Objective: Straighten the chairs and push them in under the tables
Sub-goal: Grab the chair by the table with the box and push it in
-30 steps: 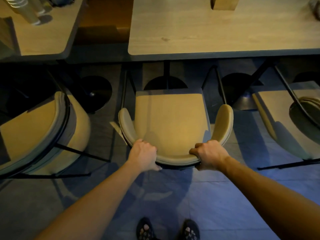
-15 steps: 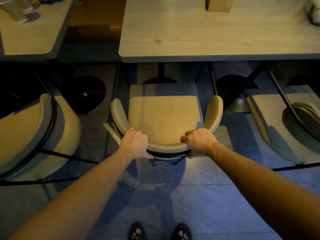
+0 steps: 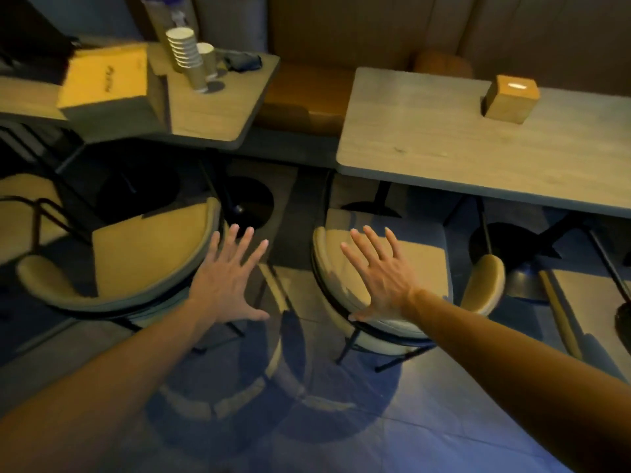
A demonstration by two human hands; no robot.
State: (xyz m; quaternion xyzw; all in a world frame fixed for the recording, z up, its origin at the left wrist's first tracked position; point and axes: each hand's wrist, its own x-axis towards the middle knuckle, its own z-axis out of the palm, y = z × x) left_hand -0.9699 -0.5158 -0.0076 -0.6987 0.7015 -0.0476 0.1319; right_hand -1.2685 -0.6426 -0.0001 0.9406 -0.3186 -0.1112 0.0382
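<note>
A tan padded chair (image 3: pixel 423 254) with a curved backrest stands in front of the long wooden table (image 3: pixel 478 155), its seat front tucked under the table edge. My right hand (image 3: pixel 379 274) hovers above its left backrest, fingers spread, holding nothing. To the left a second tan chair (image 3: pixel 143 254) sits turned at an angle, out from the smaller table (image 3: pixel 218 110). My left hand (image 3: pixel 228 278) is spread open over the right end of that chair's backrest; whether it touches is unclear.
A third chair (image 3: pixel 580 302) shows partly at the right edge. The small table carries stacked paper cups (image 3: pixel 186 54), a yellow box (image 3: pixel 106 76) and a dark cloth (image 3: pixel 242 59). A wooden block (image 3: pixel 510 99) sits on the long table. An upholstered bench (image 3: pixel 307 87) runs behind.
Both hands let go of the middle chair's backrest and opened wide. The view swung left, bringing the angled left chair and the small table into sight.
</note>
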